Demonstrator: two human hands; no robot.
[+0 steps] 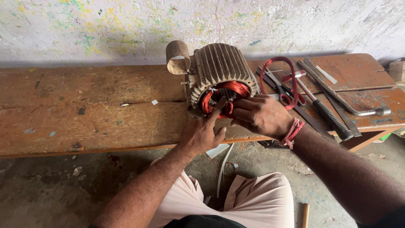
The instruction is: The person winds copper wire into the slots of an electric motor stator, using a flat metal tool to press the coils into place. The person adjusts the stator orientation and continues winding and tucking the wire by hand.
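Head view, both hands (236,122) hide windings (225,95) — partly

— We see a whitewashed wall (105,25), flecked with yellow and green paint, behind 1 worn wooden bench (84,109).

— And below we've got grey concrete floor (50,190), dusty, scattered with scraps, in soft daylight.

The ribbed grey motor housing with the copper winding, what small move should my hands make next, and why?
Probably press the loose copper coil further into the ribbed grey metal motor housing with the left hand index finger. That finger already points into the opening, the right hand steadies the coil's edge, and some red-orange wire bulges out past the rim.
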